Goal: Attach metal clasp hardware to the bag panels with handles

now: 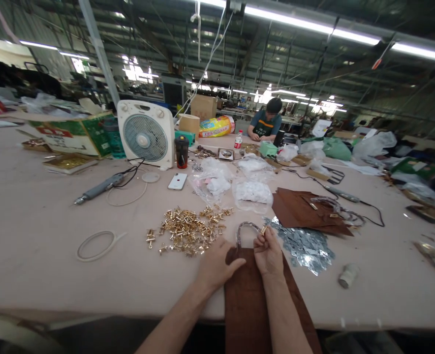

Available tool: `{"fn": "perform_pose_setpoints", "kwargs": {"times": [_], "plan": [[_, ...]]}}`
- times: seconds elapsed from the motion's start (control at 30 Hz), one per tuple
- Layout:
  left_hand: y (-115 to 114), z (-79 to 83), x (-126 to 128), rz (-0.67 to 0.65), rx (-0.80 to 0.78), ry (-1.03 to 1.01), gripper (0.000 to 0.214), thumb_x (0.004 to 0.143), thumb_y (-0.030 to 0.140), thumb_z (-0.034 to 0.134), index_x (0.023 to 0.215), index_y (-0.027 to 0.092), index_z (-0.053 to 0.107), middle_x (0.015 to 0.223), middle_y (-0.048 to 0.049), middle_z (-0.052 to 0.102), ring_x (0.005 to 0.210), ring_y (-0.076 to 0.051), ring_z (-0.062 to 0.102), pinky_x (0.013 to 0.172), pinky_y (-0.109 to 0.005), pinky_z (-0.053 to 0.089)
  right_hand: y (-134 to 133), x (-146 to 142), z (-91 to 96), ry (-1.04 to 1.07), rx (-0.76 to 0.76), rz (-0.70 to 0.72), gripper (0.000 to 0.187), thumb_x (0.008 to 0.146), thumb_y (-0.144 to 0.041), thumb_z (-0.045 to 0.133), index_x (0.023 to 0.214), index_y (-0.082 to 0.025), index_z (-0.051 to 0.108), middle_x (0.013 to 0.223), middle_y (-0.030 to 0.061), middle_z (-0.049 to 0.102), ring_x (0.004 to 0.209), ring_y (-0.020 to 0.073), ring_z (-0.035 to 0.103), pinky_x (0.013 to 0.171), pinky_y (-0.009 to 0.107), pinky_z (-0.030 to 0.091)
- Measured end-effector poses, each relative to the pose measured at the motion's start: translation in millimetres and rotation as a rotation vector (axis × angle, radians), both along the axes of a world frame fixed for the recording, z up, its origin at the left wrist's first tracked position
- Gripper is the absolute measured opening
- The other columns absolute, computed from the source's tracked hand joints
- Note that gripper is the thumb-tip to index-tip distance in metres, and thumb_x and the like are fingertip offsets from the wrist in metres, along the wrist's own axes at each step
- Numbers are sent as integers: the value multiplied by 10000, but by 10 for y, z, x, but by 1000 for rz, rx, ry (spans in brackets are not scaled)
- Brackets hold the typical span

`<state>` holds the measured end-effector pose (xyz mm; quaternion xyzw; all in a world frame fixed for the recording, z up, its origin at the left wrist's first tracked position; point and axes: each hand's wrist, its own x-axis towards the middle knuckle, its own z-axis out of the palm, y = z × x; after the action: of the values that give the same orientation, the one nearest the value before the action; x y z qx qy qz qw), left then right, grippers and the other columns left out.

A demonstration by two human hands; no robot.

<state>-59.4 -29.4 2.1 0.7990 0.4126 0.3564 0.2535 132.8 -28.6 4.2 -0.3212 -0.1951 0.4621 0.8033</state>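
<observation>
A brown bag piece [250,300] lies over the table's near edge in front of me. Its plastic-wrapped handle [244,229] arches up from the top edge. My right hand [268,251] is closed in a pinch on a small gold clasp [264,229] at the handle's right end. My left hand [216,263] rests on the bag's top left corner, fingers curled, thumb pointing right onto the brown material. A heap of gold metal fittings [188,230] lies just beyond my left hand. A pile of small silver plates [306,246] lies to the right of my right hand.
More brown bag pieces [306,209] lie further right. Clear plastic bags [252,191], a white phone [177,181], a box fan [145,132], a grey power tool [99,188], a white loop [96,245] and a tape roll [347,275] are on the table. Another person [266,123] sits at the far end.
</observation>
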Motion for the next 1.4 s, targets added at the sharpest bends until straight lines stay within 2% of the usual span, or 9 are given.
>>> {"fn": "perform_pose_setpoints", "kwargs": {"times": [0.17, 0.33, 0.43, 0.57, 0.67, 0.83, 1.03, 1.2, 1.4], "plan": [[-162, -41, 96, 128, -35, 93, 270, 801, 337, 839, 889, 215, 614, 1029, -55, 611, 951, -261, 603, 826, -381, 499, 0, 11, -28, -54, 16, 10, 332, 741, -354, 924, 944, -247, 683, 768, -78, 535, 582, 49, 425, 488, 158, 394], [-224, -37, 166, 133, -178, -176, 250, 808, 248, 798, 776, 208, 553, 1139, -79, 622, 1073, -273, 617, 951, -422, 510, 3, 11, -12, -54, 40, 29, 304, 772, -344, 907, 952, -244, 682, 790, -72, 542, 585, 46, 412, 502, 163, 380], [-227, -60, 223, 147, -231, -382, 35, 901, 176, 654, 919, 202, 638, 1235, -97, 666, 1193, -271, 615, 1072, -444, 465, -13, 28, 19, 4, 60, 22, 313, 761, -305, 915, 966, -234, 690, 806, -66, 543, 584, 43, 397, 513, 163, 372], [-99, -147, 367, 188, -363, -672, 217, 964, 281, 613, 1159, 211, 679, 1194, -88, 737, 1165, -264, 655, 1090, -448, 463, -26, 92, 51, -33, 89, -31, 283, 776, -333, 896, 926, -229, 680, 811, -57, 544, 577, 56, 377, 516, 194, 366], [74, -222, 508, 170, -507, -875, 225, 929, 351, 672, 1075, 185, 721, 1131, -103, 773, 1136, -275, 691, 1093, -460, 475, -10, 168, 99, -61, 95, -78, 281, 765, -339, 896, 906, -230, 679, 804, -53, 540, 581, 67, 373, 514, 204, 366], [278, -272, 648, 102, -588, -958, 297, 888, 440, 732, 1032, 181, 754, 1094, -105, 798, 1110, -280, 725, 1081, -455, 498, -36, 244, 194, -77, 60, -97, 336, 717, -317, 929, 977, -233, 734, 844, -33, 574, 628, 69, 428, 527, 188, 386], [372, -258, 635, 133, -672, -1134, 437, 847, 520, 768, 1111, 174, 722, 1157, -121, 788, 1109, -280, 736, 1025, -451, 554, -311, -10, -13, -439, -114, -32, 334, 803, -401, 883, 1052, -218, 758, 816, 1, 641, 649, 109, 536, 581, 241, 441], [374, -189, 632, 24, -871, -1427, 447, 766, 412, 880, 1107, 174, 715, 1209, -118, 774, 1157, -283, 724, 1035, -425, 566, -465, -263, -138, -892, -258, 16, 326, 887, -454, 793, 1098, -209, 750, 921, 67, 725, 765, 192, 652, 699, 311, 530], [305, -76, 593, -192, -1184, -1411, 462, 872, 526, 771, 1144, 156, 720, 1125, -127, 791, 991, -297, 772, 887, -431, 638, -484, -261, -61, -831, -301, -50, 398, 882, -516, 775, 1117, -198, 727, 711, 22, 671, 634, 174, 611, 564, 269, 485]]}}
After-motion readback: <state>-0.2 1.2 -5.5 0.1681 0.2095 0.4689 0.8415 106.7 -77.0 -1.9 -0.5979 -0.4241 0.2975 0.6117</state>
